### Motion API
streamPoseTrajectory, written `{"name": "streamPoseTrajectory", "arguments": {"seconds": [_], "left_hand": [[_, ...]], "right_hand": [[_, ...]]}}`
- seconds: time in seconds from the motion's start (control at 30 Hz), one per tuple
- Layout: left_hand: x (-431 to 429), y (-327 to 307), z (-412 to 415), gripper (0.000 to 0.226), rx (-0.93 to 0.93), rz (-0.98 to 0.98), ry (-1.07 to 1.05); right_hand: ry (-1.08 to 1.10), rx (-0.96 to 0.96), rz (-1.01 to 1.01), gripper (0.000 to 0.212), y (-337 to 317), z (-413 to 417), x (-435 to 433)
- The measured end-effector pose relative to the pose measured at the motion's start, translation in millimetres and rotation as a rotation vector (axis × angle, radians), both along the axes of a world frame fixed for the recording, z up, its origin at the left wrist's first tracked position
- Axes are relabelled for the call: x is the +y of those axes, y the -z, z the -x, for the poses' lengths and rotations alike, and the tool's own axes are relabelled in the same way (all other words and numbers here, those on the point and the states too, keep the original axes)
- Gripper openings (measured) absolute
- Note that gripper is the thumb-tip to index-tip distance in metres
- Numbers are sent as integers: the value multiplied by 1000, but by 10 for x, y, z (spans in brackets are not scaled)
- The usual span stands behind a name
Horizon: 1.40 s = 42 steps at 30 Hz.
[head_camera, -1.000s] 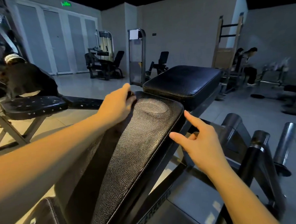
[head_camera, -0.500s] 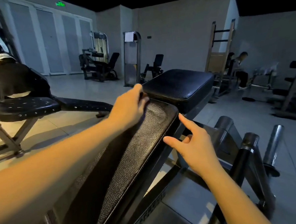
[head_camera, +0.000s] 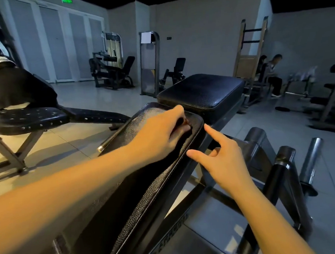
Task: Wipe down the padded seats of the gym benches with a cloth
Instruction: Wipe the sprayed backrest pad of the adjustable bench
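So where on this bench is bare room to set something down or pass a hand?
The square black leather seat pad beyond the left hand is bare, as is the long black textured back pad's strip right of the forearm. Crowded: that pad's top end under the left hand; beside it, the right hand and chrome pegs.

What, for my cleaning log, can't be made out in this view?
- cloth: head view; the left hand's curled fingers cover all but a dark scrap.
- long pad's near end: the left forearm covers it, and the bottom edge cuts it off.
- Frame lettering: steeply angled, dim, unreadable.
- right hand: whether its thumb touches the pad's edge is unclear.
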<state>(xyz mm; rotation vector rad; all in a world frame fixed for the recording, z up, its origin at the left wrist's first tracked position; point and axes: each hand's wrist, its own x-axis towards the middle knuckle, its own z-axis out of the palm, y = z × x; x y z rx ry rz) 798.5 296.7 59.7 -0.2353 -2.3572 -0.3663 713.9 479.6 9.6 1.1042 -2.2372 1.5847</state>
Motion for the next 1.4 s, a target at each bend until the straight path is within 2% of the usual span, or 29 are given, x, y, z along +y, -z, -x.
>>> {"name": "streamPoseTrajectory", "arguments": {"seconds": [0.07, 0.2, 0.27, 0.4, 0.47, 0.57, 0.6, 0.67, 0.8, 0.83, 0.9, 0.97, 1.03, 1.1, 1.23, 1.27, 1.33, 1.4], "left_hand": [[-155, -11, 4, 17, -6, 31, -61], [-645, -191, 296, 23, -38, -177, -442], [-459, -197, 333, 22, 1, -168, -373], [67, -53, 83, 18, -13, 3, 29], [-106, -61, 99, 18, -6, 25, -55], [-605, -192, 318, 24, -31, -118, -360], [-660, -229, 361, 25, -32, -149, -402], [-502, -240, 371, 22, -14, -150, -339], [39, -56, 87, 16, -22, -14, 65], [7, -28, 61, 16, -30, 16, 77], [-255, -65, 129, 18, -22, 5, -96], [-597, -158, 267, 23, -29, -97, -350], [-700, -207, 371, 24, -25, -166, -461], [-470, -199, 413, 23, 9, -162, -386], [120, -75, 159, 17, 20, -29, 13], [101, -35, 106, 17, 10, -8, 47], [-118, -12, 84, 20, 10, -11, -78], [-475, -58, 182, 24, 13, -103, -315]], "right_hand": [[-3, -5, 6, 86, -3, -8, -2], [5, 0, 4, 86, -1, -39, -6], [5, 0, 5, 86, -6, -45, -2], [-11, -4, 4, 85, -7, -21, -1], [-11, -17, 9, 86, 0, -28, 4], [-7, -29, 12, 86, 9, -56, -7], [-5, -30, 16, 86, 11, -57, -11], [-2, -38, 24, 87, 13, -51, -12], [-14, -34, 18, 88, 16, -24, -13], [-15, -34, 18, 88, 12, -21, -10], [-9, -33, 17, 87, 7, -31, -7], [-1, -26, 16, 87, 16, -43, -14], [4, -29, 22, 87, 26, -48, -21], [4, -34, 24, 87, 27, -45, -23], [-5, -28, 11, 87, 11, -19, -7], [-5, -28, 8, 86, 5, -20, -1], [0, -30, 7, 87, -3, -26, 4], [1, -29, -7, 88, -7, -38, -1]]}}
